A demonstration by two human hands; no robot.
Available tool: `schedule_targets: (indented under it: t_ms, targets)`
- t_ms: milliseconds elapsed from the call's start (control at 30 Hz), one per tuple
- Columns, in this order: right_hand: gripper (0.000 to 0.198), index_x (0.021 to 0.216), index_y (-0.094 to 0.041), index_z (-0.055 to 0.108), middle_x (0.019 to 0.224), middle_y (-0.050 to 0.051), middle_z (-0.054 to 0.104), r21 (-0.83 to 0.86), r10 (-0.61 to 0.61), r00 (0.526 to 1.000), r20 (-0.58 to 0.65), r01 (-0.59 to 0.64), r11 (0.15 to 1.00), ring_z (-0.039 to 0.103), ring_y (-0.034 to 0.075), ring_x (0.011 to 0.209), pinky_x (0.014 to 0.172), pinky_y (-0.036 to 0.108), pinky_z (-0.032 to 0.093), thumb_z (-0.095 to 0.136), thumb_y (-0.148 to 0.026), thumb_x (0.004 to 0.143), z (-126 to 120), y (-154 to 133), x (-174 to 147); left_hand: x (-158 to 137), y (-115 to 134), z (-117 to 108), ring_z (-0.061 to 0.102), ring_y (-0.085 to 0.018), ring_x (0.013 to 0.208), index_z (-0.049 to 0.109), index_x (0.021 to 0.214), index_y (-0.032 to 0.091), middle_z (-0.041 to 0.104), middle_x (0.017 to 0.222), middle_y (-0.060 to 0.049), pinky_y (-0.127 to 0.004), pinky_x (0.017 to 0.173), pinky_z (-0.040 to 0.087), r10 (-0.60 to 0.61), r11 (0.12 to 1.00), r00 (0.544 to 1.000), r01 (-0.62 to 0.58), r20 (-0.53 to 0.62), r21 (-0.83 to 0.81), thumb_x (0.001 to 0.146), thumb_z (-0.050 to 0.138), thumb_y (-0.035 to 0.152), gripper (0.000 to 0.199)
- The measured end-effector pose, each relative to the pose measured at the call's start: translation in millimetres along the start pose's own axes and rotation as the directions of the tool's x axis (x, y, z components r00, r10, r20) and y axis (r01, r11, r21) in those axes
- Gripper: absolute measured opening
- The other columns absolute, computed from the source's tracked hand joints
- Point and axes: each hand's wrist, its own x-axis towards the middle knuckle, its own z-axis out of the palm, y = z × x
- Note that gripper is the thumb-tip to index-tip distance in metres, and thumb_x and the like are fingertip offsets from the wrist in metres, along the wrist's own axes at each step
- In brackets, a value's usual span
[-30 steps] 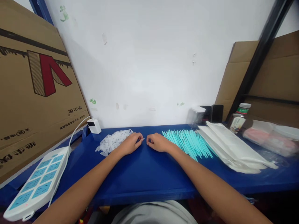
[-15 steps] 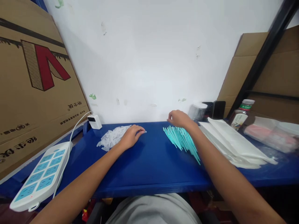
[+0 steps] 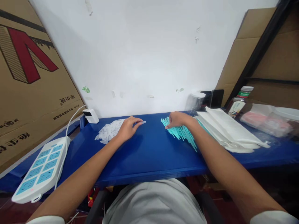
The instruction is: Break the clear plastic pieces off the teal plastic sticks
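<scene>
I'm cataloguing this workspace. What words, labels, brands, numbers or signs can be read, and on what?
"®": brown cardboard box, beside upside-down Chinese characters too unclear to quote surely.
Dark bottle with white cap and green neck band: label lettering too small to read.
Small white plastic block with black display: nothing legible.

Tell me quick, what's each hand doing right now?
Left hand: closed, pinching a small translucent piece.
Right hand: at the teal sticks; grip unclear.

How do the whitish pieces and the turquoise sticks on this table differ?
The whitish pieces are pale and short; the turquoise sticks are brightly coloured and longer. The whitish pieces lie jumbled, while the turquoise sticks lie mostly side by side. Both are heaped on the blue table.
</scene>
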Motion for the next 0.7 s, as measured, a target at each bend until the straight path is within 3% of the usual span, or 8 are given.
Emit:
schedule_targets:
  t_ms: [267, 500, 700]
  targets:
    - [0.012, 0.077, -0.014, 0.074, 0.080, 0.016, 0.074, -0.081, 0.000, 1.000, -0.007, 0.000, 0.997, 0.072, 0.027, 0.072, 0.058, 0.032, 0.044, 0.075, -0.025, 0.078, 9.0, -9.1, 0.8, -1.1, 1.4, 0.5, 0.068, -0.025, 0.097, 0.078, 0.110, 0.025, 0.078, 0.104, -0.006, -0.039, 0.089, 0.052, 0.008, 1.000, 1.000, -0.008, 0.022, -0.001, 0.102, 0.058, 0.044, 0.029]
    - [0.019, 0.081, -0.014, 0.074, 0.082, 0.016, 0.074, -0.064, -0.020, 0.992, -0.123, 0.012, 0.998, 0.071, 0.026, 0.074, 0.064, 0.032, 0.045, 0.070, -0.031, 0.085, 5.2, -10.7, -0.9, -0.6, 0.9, 1.7, 0.068, -0.025, 0.094, 0.079, 0.109, 0.025, 0.077, 0.102, -0.007, -0.037, 0.083, 0.052, -0.038, 0.999, 0.999, 0.039, 0.032, -0.035, 0.100, 0.060, 0.046, 0.029]
    - [0.013, 0.088, -0.015, 0.076, 0.089, 0.011, 0.078, 0.092, -0.077, 0.991, -0.106, 0.086, 0.992, 0.070, 0.022, 0.075, 0.064, 0.029, 0.046, 0.073, -0.026, 0.081, 10.4, -8.9, 6.0, 0.3, 0.9, -0.7, 0.069, -0.024, 0.095, 0.079, 0.108, 0.025, 0.078, 0.101, -0.006, -0.036, 0.082, 0.053, -0.052, 0.998, 0.998, 0.053, 0.020, -0.033, 0.100, 0.061, 0.045, 0.029]
